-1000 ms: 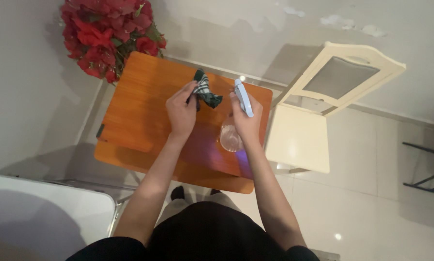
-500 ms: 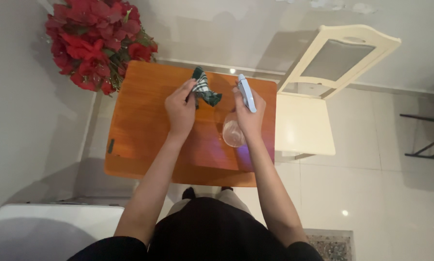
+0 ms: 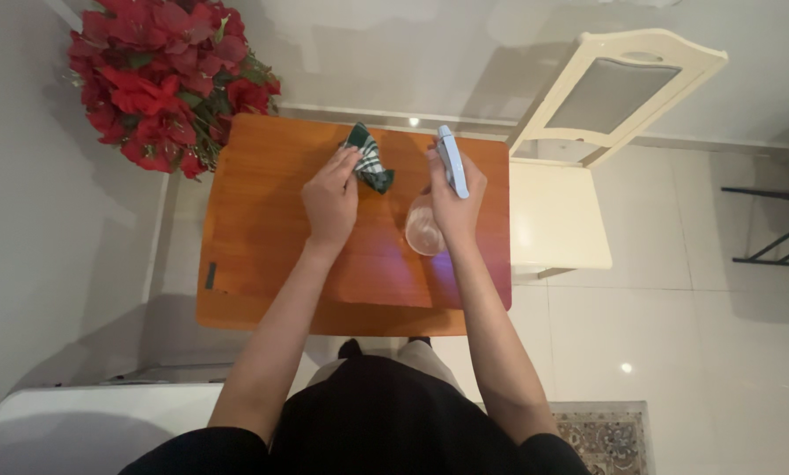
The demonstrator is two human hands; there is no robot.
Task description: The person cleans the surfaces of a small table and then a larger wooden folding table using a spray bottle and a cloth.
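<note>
My left hand [image 3: 328, 200] pinches a crumpled green and white checked cloth [image 3: 367, 159] above the far part of an orange wooden table [image 3: 254, 220]. My right hand [image 3: 452, 200] grips a clear spray bottle [image 3: 424, 230] with a pale blue trigger head [image 3: 452, 161], held upright over the table's right side. The two hands are close together, with the cloth just left of the spray head.
A bunch of red flowers [image 3: 161, 79] stands at the table's far left corner. A cream chair [image 3: 579, 149] sits against the table's right edge. A white surface [image 3: 95, 431] lies at the near left, a patterned rug [image 3: 601, 435] at the near right, and a black rack [image 3: 777, 229] far right.
The view has shifted, so the table now sits squarer and lower in the frame. Both hands keep their hold; the cloth looks slightly more bunched and nearer the table.
</note>
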